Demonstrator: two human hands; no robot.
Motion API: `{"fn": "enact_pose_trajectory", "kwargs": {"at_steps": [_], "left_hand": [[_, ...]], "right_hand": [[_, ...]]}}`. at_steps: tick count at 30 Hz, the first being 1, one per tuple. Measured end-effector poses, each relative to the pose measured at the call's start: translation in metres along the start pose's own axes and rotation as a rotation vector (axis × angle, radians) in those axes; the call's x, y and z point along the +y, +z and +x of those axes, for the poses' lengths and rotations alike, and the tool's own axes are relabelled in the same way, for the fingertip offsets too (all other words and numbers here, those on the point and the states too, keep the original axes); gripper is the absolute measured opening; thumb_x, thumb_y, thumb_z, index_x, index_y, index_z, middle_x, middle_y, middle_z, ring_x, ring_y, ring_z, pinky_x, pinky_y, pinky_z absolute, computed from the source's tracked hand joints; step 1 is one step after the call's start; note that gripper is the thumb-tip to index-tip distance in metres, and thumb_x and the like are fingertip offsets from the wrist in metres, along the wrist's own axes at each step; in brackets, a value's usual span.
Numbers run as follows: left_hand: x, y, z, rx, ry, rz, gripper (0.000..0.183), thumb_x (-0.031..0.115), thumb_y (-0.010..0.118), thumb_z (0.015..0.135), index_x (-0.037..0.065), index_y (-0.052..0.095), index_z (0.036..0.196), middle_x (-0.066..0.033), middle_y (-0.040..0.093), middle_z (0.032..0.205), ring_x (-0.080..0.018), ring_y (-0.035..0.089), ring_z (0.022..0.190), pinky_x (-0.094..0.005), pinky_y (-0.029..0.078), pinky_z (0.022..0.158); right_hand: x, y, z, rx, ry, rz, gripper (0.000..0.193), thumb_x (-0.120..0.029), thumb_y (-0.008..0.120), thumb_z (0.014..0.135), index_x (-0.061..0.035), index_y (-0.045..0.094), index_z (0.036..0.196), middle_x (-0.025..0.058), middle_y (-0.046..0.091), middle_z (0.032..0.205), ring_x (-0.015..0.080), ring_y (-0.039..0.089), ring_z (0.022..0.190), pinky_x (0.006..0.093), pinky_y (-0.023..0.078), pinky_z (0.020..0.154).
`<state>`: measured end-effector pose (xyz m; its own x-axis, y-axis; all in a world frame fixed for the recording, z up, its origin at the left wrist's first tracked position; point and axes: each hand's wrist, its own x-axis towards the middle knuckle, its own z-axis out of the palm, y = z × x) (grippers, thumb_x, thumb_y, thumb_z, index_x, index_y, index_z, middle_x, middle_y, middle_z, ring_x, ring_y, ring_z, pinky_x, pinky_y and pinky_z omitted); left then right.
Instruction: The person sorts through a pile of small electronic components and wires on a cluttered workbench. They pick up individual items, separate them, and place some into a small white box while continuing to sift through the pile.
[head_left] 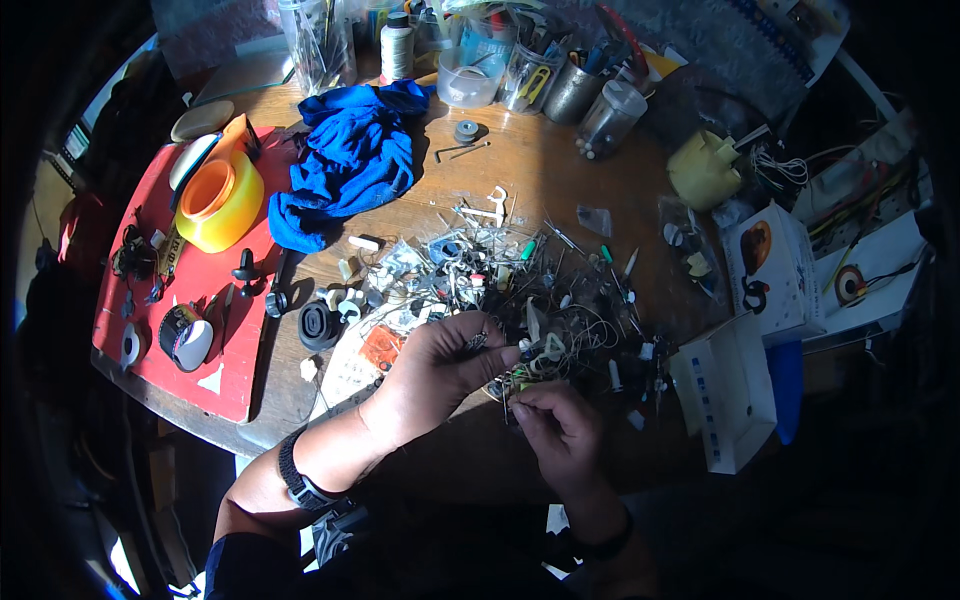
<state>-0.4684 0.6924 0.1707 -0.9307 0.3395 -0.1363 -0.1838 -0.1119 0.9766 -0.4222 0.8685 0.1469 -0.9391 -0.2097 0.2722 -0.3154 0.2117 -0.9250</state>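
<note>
My left hand (440, 370) is closed in sunlight over the near side of a heap of small parts (450, 265). Its thumb and forefinger are pinched together, and what lies between them is too small to make out. In shade, lower and to the right, my right hand (562, 430) is also pinched. A thin dark piece seems to show at its fingertips, its kind unclear. Loose wires, screws, plastic bits and small bags make up the heap. An orange-red flat piece (381, 346) lies left of my left hand.
A blue cloth (360, 150) lies behind the heap. On a red board (140, 300) at left stands a yellow-orange container (232, 215). Jars and tool cups (530, 80) line the back. An open white box (735, 400) and a printed carton (775, 270) stand at right.
</note>
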Motion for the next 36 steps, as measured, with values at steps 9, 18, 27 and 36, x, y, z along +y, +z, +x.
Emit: {"fn": "enact_pose_trajectory", "kwargs": {"at_steps": [9, 18, 27, 36], "left_hand": [[-0.001, 0.001, -0.002, -0.021, 0.082, 0.137, 0.006, 0.006, 0.061, 0.085, 0.003, 0.057, 0.083, 0.0015, 0.055, 0.073, -0.0029, 0.046, 0.071, -0.0200, 0.039, 0.063], [0.000, 0.005, -0.004, -0.180, 0.065, 0.097, 0.004, 0.003, 0.059, 0.085, 0.000, 0.059, 0.087, -0.0024, 0.058, 0.076, -0.0062, 0.054, 0.073, -0.0219, 0.044, 0.064], [-0.004, 0.009, -0.007, -0.290, -0.046, -0.122, 0.005, -0.001, 0.058, 0.085, 0.000, 0.059, 0.090, -0.0028, 0.059, 0.089, -0.0078, 0.055, 0.083, -0.0221, 0.046, 0.073], [-0.011, 0.020, -0.008, -0.274, -0.087, -0.170, 0.014, 0.003, 0.058, 0.086, 0.001, 0.050, 0.097, -0.0017, 0.057, 0.081, -0.0049, 0.053, 0.073, -0.0193, 0.043, 0.065]], "right_hand": [[-0.016, -0.015, 0.004, 0.070, 0.364, 0.257, 0.013, -0.004, 0.056, 0.087, 0.0025, 0.057, 0.098, 0.0071, 0.062, 0.083, 0.0076, 0.057, 0.070, 0.0200, 0.046, 0.063], [-0.017, -0.004, 0.007, -0.172, 0.416, 0.335, 0.007, -0.005, 0.056, 0.087, 0.0011, 0.057, 0.091, 0.0053, 0.059, 0.081, 0.0081, 0.058, 0.068, 0.0207, 0.046, 0.060], [-0.010, 0.009, -0.009, 0.041, 0.355, 0.369, 0.006, -0.005, 0.058, 0.086, -0.0006, 0.057, 0.091, 0.0027, 0.058, 0.076, 0.0058, 0.055, 0.063, 0.0190, 0.043, 0.055], [-0.009, 0.001, -0.014, 0.000, 0.385, 0.340, 0.003, -0.002, 0.055, 0.084, -0.0009, 0.057, 0.085, -0.0001, 0.054, 0.067, 0.0021, 0.047, 0.054, 0.0178, 0.036, 0.048]]}}
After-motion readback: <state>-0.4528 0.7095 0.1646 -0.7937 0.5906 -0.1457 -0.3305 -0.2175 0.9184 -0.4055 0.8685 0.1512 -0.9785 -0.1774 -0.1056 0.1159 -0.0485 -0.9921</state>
